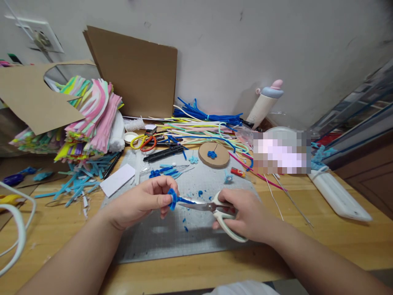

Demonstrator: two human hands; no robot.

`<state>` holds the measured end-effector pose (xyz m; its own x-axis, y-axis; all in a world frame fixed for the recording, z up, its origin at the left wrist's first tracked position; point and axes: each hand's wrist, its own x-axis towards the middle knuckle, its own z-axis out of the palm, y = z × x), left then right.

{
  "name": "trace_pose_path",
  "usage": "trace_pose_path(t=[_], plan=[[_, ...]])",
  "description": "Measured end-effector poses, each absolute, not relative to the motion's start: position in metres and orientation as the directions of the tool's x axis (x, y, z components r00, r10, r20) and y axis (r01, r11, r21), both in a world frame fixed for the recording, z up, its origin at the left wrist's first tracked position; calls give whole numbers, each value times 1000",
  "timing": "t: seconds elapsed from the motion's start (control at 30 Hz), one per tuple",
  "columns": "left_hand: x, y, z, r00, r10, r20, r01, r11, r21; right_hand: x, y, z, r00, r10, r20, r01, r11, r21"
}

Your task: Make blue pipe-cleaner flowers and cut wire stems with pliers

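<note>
Pinches flower (172,199) between thumb and fingertips of left hand (145,200), above the middle of grey mat (138,243). Grips white-handled scissors (229,229) in right hand (253,215), blades (196,207) slightly parted and pointing towards left hand, with blue stem (186,200) alongside. Cannot tell whether fully between the edges.

To snip well, probably best to pinch firmly close to the petals, hold the stem straight, and roll it with left fingertips instead of twisting the scissors. Take small bites near the tips, for control. Angle the points away from left thumb; so close, a slip could nick skin or petals.

Just beyond the hands, on the mat: blue scraps (200,193), then wired pieces (181,169), a pale flower (193,159) and a second blue flower (211,154) on a round disc (221,161). Farther back: orange-and-yellow scissors (149,144) and a blue bundle (210,117) near the wall (221,53).
</note>
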<state>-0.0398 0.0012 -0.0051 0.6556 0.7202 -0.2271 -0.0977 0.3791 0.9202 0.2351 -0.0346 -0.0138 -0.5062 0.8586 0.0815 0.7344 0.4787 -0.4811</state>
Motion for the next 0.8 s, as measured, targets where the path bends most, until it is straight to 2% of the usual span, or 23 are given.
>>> trace_pose_path(t=[0.2, 0.5, 0.8], plan=[[-40, 1, -5, 652, 727, -215, -120, 379, 918, 237, -35, -17, -478, 871, 110, 741, 468, -482], [-36, 2, -4, 640, 731, -237, -60, 355, 933, 233, -35, -7, -489, 872, 27, 781, 452, -431], [-38, 2, -4, 598, 754, -270, -30, 358, 933, 233, -35, -7, -482, 876, 38, 794, 454, -405]])
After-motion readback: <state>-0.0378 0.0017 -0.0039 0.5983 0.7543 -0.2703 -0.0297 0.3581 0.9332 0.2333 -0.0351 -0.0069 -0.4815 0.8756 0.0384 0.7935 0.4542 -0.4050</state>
